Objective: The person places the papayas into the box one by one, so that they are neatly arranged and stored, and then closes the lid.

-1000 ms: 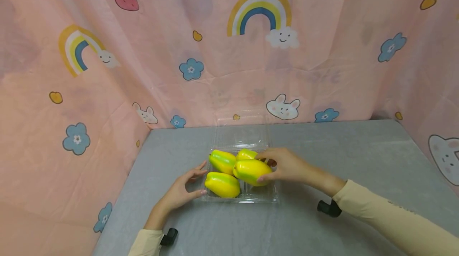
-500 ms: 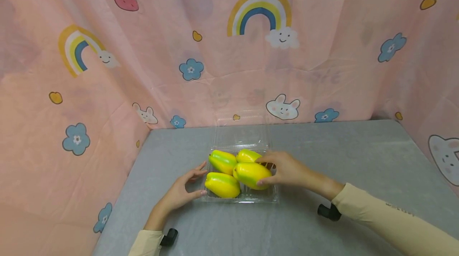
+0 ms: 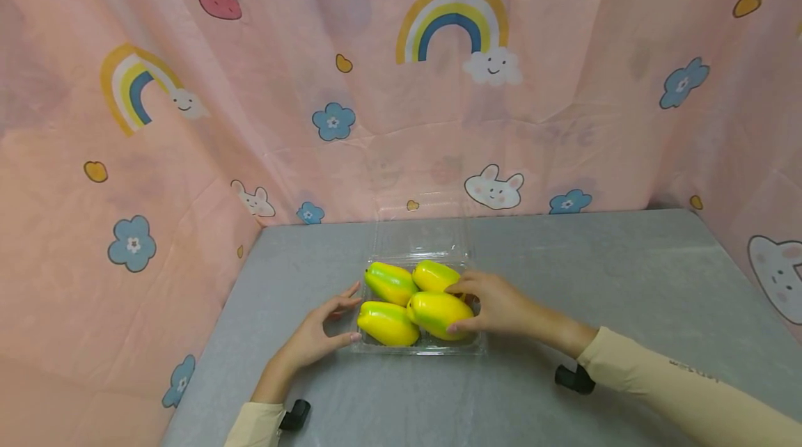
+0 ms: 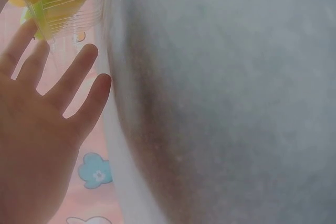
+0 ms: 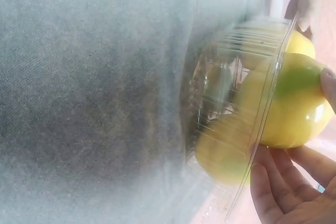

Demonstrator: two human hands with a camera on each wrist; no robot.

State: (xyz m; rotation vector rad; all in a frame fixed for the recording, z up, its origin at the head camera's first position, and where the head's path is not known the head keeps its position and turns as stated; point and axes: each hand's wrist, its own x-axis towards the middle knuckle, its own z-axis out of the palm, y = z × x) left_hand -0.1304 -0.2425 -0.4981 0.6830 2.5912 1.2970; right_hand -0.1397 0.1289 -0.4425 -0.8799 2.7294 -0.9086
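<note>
A clear plastic clamshell box stands on the table with its lid raised at the back. Inside it lie a front-left papaya, a back-left papaya and a back-right papaya, all glossy yellow-green. My right hand grips a fourth-corner papaya at the front right, thumb on the near side and fingers behind. In the right wrist view this held papaya sits partly below the box rim. My left hand rests at the box's left side, its fingers spread and extended.
The grey table extends around the box on all sides. A pink curtain printed with rainbows, flowers and rabbits hangs behind and at both sides. The transparent lid stands up close to the rear curtain.
My right hand has moved toward the front and down, bringing its papaya lower into the box's front right. More of the back-right papaya shows. My left hand has stayed in place.
</note>
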